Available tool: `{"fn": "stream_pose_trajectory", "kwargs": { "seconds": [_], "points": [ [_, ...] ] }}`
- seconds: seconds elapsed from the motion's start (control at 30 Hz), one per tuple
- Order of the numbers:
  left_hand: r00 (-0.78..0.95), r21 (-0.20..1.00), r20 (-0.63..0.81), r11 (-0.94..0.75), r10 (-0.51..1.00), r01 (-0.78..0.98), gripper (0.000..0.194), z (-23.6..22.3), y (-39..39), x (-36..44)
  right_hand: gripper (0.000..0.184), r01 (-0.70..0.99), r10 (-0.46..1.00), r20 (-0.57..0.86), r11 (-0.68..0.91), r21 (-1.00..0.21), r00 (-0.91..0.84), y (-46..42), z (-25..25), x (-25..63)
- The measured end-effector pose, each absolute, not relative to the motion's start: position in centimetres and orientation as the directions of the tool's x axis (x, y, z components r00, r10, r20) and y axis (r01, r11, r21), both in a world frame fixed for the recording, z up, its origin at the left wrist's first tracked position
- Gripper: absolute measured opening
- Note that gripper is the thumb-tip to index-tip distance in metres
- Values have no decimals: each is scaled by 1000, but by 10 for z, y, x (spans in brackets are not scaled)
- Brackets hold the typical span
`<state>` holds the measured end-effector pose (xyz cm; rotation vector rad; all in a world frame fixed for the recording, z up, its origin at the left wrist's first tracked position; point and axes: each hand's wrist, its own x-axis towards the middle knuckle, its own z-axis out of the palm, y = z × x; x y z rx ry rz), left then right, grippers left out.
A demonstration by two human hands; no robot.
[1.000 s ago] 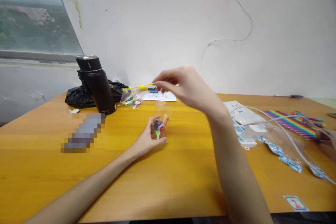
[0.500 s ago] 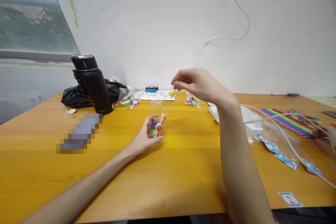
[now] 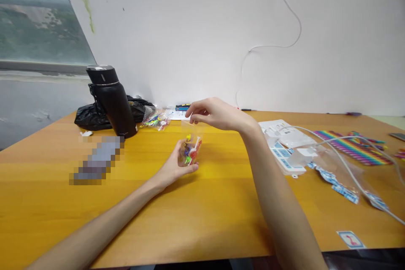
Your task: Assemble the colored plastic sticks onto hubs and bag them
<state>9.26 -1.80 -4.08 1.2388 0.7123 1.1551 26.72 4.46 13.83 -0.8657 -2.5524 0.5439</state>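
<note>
At centre frame, the left hand (image 3: 173,164) is clasping a clear bag (image 3: 195,131); the right hand (image 3: 214,112) is hovering above, grip indeterminable.

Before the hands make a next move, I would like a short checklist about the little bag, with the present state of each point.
1. Left hand holds the clear plastic bag: ok, fingers and thumb are around its lower part.
2. Bag stands upright: ok, its top points up.
3. Yellow plastic piece is inside: ok, it shows through the bag, above most of the coloured pieces.
4. Right hand is free of any piece: cannot tell, the fingertips hide what may be between them.
5. Bag mouth is open: cannot tell, the film is too faint there.
6. Black thermos bottle is out of the way: ok, apart from both hands.
</note>
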Motion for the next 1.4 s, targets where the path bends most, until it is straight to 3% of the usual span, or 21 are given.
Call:
{"fn": "stream_pose_trajectory", "kwargs": {
  "seconds": [0.17,0.43,0.7,0.9,1.03,1.23,1.4],
  "points": [
    [324,944,182,-72,928,-323,73,-33,-21,92,19,477,655,264,719,-506,-708,39,143,270],
    [306,945,162,-57,938,-323,62,-29,-23,92,31,521,653,152,704,-482,-742,33,145,265],
    [295,935,167,-56,941,-351,53,-33,-21,91,40,626,683,54,695,-352,-728,16,152,256],
    [281,941,156,-57,947,-332,38,-36,-18,90,39,585,632,-19,706,-399,-775,20,138,239],
    [270,937,137,-37,953,-347,41,-35,-18,90,41,545,613,-25,682,-488,-790,20,137,237],
    [294,921,126,-2,948,-390,52,-27,-21,88,38,582,678,178,714,-389,-713,19,148,253],
    [330,909,145,6,933,-418,54,-27,-23,88,32,572,662,53,682,-456,-747,24,142,254]
  ]
}}
